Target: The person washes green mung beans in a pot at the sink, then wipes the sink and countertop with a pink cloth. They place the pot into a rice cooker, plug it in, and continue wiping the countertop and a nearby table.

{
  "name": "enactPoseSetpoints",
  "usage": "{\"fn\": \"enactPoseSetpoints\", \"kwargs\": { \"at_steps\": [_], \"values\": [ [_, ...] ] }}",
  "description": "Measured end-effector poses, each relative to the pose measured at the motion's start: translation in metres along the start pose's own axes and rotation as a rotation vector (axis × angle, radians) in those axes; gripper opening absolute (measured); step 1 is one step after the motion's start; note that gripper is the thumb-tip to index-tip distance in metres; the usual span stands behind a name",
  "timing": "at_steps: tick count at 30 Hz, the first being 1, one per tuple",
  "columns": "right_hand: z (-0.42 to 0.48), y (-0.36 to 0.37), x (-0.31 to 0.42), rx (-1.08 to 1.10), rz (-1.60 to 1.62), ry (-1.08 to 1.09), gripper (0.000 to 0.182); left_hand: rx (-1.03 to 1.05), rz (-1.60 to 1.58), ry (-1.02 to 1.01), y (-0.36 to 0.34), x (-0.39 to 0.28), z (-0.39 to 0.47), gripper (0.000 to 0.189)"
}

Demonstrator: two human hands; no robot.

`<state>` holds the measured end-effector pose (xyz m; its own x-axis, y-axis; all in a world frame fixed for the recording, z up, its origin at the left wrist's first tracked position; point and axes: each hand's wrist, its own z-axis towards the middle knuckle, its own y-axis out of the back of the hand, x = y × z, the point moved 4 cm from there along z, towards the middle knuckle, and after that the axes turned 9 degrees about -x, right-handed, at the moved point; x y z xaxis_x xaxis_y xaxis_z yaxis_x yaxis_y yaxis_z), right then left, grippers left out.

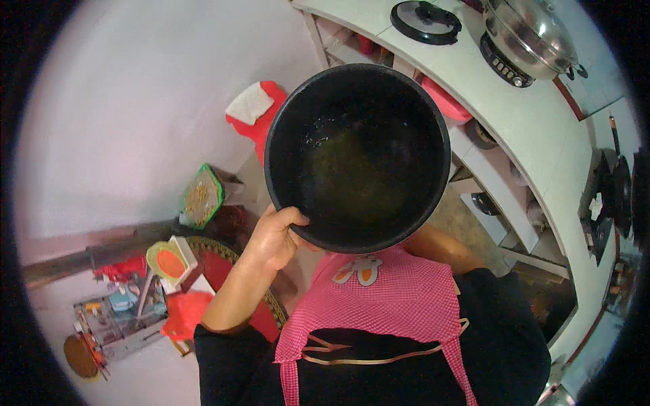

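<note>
A large round black pan (358,157) is held up in front of my chest, its dark inside facing the camera with a few shiny spots. My left hand (279,233) grips its lower left rim, the thumb over the edge and the fingers behind. My right forearm (442,246) runs behind the pan's lower right side; the right hand itself is hidden by the pan. Below it shows a pink checked apron (376,309) with a rabbit figure, worn over black clothing.
A white counter (538,132) curves along the right, bearing a glass lid (425,23) and a steel pot (530,38) on an electric cooker. Open shelves lie under it. At left are a green-rimmed tray (203,197), a round red table (218,264) and a wall.
</note>
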<state>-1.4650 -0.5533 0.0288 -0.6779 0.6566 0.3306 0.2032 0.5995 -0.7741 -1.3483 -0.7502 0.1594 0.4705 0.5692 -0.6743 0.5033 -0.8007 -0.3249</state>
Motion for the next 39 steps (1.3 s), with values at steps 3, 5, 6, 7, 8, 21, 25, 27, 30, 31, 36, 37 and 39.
{"fn": "enactPoseSetpoints", "kwargs": {
  "at_steps": [3, 5, 6, 7, 8, 21, 25, 27, 30, 31, 36, 37, 39],
  "values": [
    [0.022, -0.012, 0.018, -0.022, 0.066, 0.050, 0.042, -0.010, 0.136, 0.036, -0.013, -0.032, 0.040, 0.040],
    [0.034, -0.018, 0.032, -0.042, 0.124, 0.089, 0.042, 0.035, 0.235, 0.038, -0.028, -0.056, 0.065, 0.040],
    [0.038, -0.020, 0.039, -0.049, 0.155, 0.106, 0.042, 0.081, 0.276, 0.030, -0.035, -0.070, 0.077, 0.041],
    [0.045, -0.023, 0.050, -0.052, 0.182, 0.131, 0.042, 0.127, 0.316, 0.022, -0.042, -0.082, 0.090, 0.041],
    [0.050, -0.024, 0.058, -0.061, 0.213, 0.149, 0.042, 0.143, 0.320, 0.027, -0.041, -0.086, 0.106, 0.043],
    [0.068, -0.024, 0.172, -0.135, 0.238, 0.433, 0.042, 0.420, 0.571, -0.107, -0.170, -0.156, 0.162, 0.053],
    [0.061, -0.019, 0.180, -0.181, 0.158, 0.455, 0.042, 0.432, 0.707, -0.101, -0.199, -0.164, 0.144, 0.058],
    [0.058, -0.015, 0.178, -0.200, 0.107, 0.486, 0.042, 0.445, 0.794, -0.109, -0.213, -0.170, 0.136, 0.061],
    [0.056, -0.010, 0.178, -0.254, 0.041, 0.533, 0.042, 0.473, 0.749, -0.044, -0.207, -0.155, 0.143, 0.063],
    [0.054, -0.008, 0.177, -0.271, 0.017, 0.545, 0.042, 0.469, 0.763, -0.055, -0.207, -0.155, 0.142, 0.063],
    [0.057, -0.007, 0.200, -0.378, -0.118, 0.635, 0.043, 0.484, 0.844, -0.112, -0.233, -0.175, 0.163, 0.052],
    [0.060, -0.008, 0.207, -0.405, -0.158, 0.655, 0.044, 0.493, 0.867, -0.083, -0.240, -0.180, 0.168, 0.052],
    [0.062, -0.013, 0.221, -0.453, -0.243, 0.699, 0.044, 0.507, 0.905, -0.036, -0.254, -0.196, 0.177, 0.051]
  ]
}}
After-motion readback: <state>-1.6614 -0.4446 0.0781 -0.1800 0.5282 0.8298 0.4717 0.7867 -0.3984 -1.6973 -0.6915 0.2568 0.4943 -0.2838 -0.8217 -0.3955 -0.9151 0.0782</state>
